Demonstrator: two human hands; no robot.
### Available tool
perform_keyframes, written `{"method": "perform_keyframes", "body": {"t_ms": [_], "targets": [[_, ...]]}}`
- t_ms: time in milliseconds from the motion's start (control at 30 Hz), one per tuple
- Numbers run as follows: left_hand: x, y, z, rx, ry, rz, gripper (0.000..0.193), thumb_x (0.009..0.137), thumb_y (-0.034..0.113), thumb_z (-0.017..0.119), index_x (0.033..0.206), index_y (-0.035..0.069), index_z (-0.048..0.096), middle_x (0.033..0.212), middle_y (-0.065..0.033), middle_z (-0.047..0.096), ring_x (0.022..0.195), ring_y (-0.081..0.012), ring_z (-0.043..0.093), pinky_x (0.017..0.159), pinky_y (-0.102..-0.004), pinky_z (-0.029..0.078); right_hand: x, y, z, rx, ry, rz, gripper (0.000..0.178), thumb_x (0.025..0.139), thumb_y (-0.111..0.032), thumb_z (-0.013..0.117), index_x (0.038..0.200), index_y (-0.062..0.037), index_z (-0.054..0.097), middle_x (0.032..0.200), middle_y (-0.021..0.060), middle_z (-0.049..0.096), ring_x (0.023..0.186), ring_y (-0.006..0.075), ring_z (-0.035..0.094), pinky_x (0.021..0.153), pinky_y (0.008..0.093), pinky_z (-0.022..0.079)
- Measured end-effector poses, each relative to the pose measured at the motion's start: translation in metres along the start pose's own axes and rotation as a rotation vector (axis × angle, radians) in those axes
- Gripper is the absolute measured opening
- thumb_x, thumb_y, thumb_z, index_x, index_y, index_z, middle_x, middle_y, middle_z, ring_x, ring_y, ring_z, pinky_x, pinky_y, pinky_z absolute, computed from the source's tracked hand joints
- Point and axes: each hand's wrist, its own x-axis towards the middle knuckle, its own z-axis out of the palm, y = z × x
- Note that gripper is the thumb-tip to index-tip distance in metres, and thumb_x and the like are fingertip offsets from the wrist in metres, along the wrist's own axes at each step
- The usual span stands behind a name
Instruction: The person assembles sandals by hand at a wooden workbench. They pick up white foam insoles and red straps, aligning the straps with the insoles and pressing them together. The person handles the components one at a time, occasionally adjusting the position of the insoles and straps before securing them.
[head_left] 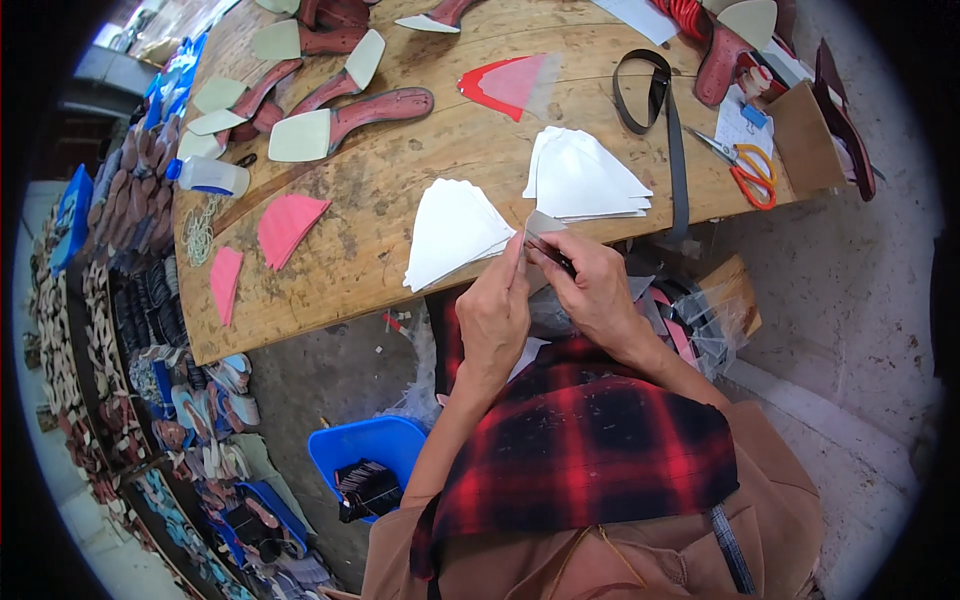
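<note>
My left hand [494, 312] is closed in a pinch on a small pale sheet piece [541, 224], held upright over the table's front edge. My right hand [592, 283] is closed just beside it, its fingertips close to the same piece. Something thin and dark shows under the right thumb, too small to make out. A fanned stack of white curved pieces [455, 232] lies just beyond my left hand. A second white stack [583, 175] is farther back, to the right.
On the wooden table [370, 200] lie pink pieces [289, 230], a red-edged piece [508, 86], shoe lasts [350, 118], a black strap [676, 150], orange-handled scissors [748, 170] and a bottle [212, 176]. A blue bin [368, 438] stands below; shelves of shoe parts [150, 400] line the left.
</note>
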Motion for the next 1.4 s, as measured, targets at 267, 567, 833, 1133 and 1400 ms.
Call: {"method": "perform_keyframes", "body": {"t_ms": [267,567,833,1133,1400], "targets": [[0.008,0.013,-0.007,0.070,-0.096,0.111,0.010,0.086,0.005,0.059,0.094,0.001,0.062,0.079,-0.0167,0.063,0.073,-0.0347,0.063,0.064,-0.0425,0.049,0.003,-0.013,-0.013,-0.220,-0.045,-0.181,0.023,0.079,-0.006,0.065,0.102,-0.0017,0.061,0.083,0.0160,0.060,0.079,0.0350,0.063,0.064,0.0415,0.048],[0.006,0.001,-0.014,-0.573,-0.295,-0.410,0.033,0.093,0.012,0.054,0.123,-0.001,0.062,0.092,-0.0101,0.070,0.086,-0.0077,0.059,0.078,-0.0252,0.048,-0.002,0.005,-0.016,0.308,-0.115,0.185,0.015,0.082,-0.010,0.063,0.089,0.0033,0.060,0.074,0.0102,0.062,0.069,0.0181,0.058,0.065,0.0317,0.046],[0.009,0.008,-0.010,-0.167,-0.174,-0.160,0.029,0.092,0.009,0.054,0.117,0.000,0.064,0.089,-0.0177,0.067,0.075,-0.0245,0.066,0.066,-0.0344,0.050,-0.006,0.004,-0.006,0.156,-0.037,0.184,0.017,0.086,-0.010,0.063,0.097,0.0021,0.062,0.080,0.0151,0.064,0.071,0.0289,0.063,0.064,0.0375,0.048],[0.005,0.011,-0.005,0.089,-0.203,0.034,0.012,0.089,0.007,0.056,0.097,0.000,0.061,0.079,-0.0202,0.062,0.075,-0.0395,0.062,0.064,-0.0473,0.048,0.001,-0.003,-0.013,-0.251,-0.108,-0.175,0.019,0.081,-0.007,0.065,0.099,-0.0022,0.060,0.080,0.0161,0.060,0.074,0.0365,0.063,0.062,0.0436,0.048],[0.009,0.011,-0.014,-0.274,-0.305,-0.232,0.029,0.093,0.012,0.056,0.117,-0.003,0.062,0.088,-0.0209,0.067,0.077,-0.0254,0.066,0.072,-0.0327,0.050,0.001,0.009,-0.014,0.086,-0.066,0.045,0.017,0.078,-0.008,0.065,0.091,0.0008,0.060,0.074,0.0146,0.057,0.069,0.0300,0.058,0.063,0.0373,0.046]]}}
